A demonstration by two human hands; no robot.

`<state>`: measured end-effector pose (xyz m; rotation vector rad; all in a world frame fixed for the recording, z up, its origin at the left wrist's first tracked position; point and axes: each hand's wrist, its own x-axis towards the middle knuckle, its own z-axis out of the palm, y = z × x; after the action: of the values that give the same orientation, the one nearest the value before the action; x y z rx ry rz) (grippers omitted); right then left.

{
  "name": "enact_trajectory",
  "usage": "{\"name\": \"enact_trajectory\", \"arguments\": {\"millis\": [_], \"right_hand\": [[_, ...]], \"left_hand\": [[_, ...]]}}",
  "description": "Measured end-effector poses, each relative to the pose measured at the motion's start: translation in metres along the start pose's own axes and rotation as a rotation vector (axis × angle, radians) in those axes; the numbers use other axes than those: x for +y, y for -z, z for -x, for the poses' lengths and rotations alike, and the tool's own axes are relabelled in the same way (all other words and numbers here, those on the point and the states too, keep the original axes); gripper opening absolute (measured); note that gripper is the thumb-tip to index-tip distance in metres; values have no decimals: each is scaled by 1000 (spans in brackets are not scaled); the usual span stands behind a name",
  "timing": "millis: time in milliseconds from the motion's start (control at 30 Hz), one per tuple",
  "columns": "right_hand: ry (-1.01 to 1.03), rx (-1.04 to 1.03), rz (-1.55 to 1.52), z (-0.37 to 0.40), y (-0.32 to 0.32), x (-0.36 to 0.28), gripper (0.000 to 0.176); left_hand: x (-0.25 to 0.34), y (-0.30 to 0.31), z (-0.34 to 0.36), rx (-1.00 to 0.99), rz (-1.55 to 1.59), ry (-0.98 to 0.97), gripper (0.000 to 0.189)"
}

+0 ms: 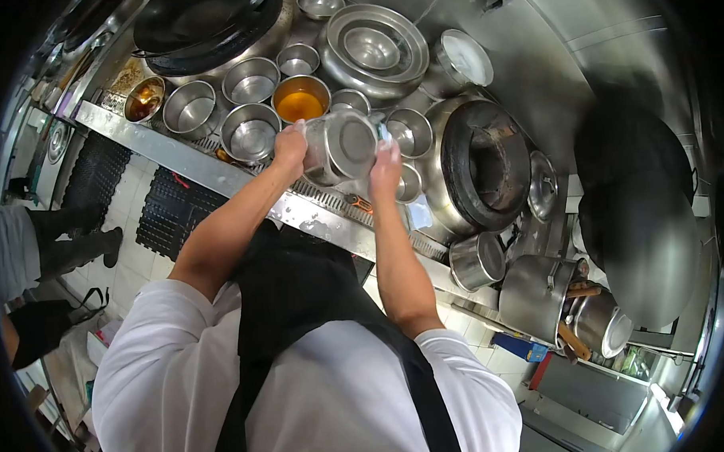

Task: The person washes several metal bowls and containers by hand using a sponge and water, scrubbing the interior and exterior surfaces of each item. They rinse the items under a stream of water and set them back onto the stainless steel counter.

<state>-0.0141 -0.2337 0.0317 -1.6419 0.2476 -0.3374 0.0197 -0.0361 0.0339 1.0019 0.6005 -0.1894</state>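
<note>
Between my two hands is a metal pot (pixel 353 143), tilted so that its round base shows. My left hand (pixel 291 142) is closed on the pot's left edge. On the other side, my right hand (pixel 386 160) presses something whitish, perhaps a cloth, near the pot; its fingers are blurred. Just beyond my left hand stands a metal pot with orange liquid (pixel 300 104). Empty metal pots (pixel 249 134) stand around it on the steel counter (pixel 298 211). An orange-handled tool (pixel 359 202) lies on the grating below the held pot.
A black wok (pixel 203 24) sits at the back left. A blackened burner ring (pixel 486 166) is on the right, beside a lid (pixel 542 186) and a large pot (pixel 532 296). Another person (pixel 56 245) stands at the far left, near black floor mats (pixel 174 213).
</note>
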Motion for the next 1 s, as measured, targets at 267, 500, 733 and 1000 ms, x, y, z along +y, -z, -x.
{"name": "enact_trajectory", "arguments": {"millis": [267, 500, 733, 1000], "right_hand": [[606, -75, 754, 80, -50, -65, 52], [94, -97, 583, 57, -36, -46, 52], [305, -190, 693, 28, -43, -66, 47], [-648, -275, -655, 2, 5, 28, 48]], "left_hand": [[-16, 11, -25, 54, -309, -120, 28], [16, 4, 2, 17, -46, -134, 29], [6, 11, 23, -188, -831, -540, 37], [23, 18, -7, -358, -264, -86, 40]]}}
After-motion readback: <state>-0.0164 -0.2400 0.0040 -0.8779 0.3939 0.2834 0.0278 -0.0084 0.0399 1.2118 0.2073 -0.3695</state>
